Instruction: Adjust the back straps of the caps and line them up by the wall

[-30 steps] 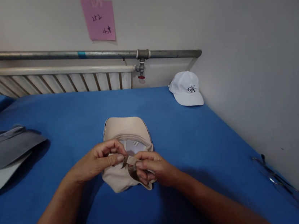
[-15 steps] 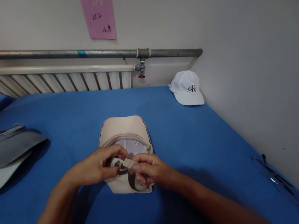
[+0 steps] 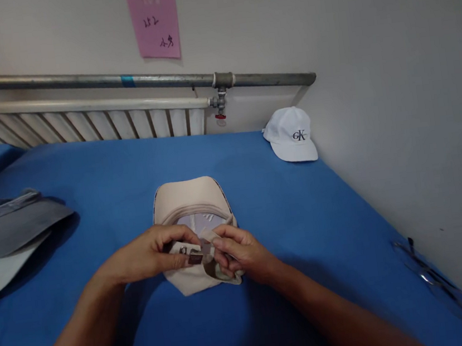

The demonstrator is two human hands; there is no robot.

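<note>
A beige baseball cap (image 3: 189, 195) lies upside down on the blue surface, its brim pointing away from me and its inside showing. My left hand (image 3: 154, 252) pinches the left side of the back closure, where a metal eyelet and a small dark buckle (image 3: 195, 258) show. Between the thumb and fingers of my right hand (image 3: 240, 250) is the beige strap (image 3: 208, 235) from the other side. A small gap lies between strap end and buckle. The lower back of the cap is partly hidden by my hands.
A white cap (image 3: 289, 135) sits at the back right by the wall. Stacked grey and pale caps (image 3: 18, 224) are at left. Glasses (image 3: 433, 280) lie at the right edge. Behind are a radiator (image 3: 123, 121), a metal pipe (image 3: 169, 81) and a pink note (image 3: 156, 25).
My right hand has drawn the strap end slightly up and right, away from the buckle. The small dark buckle now shows more plainly at my left fingertips.
</note>
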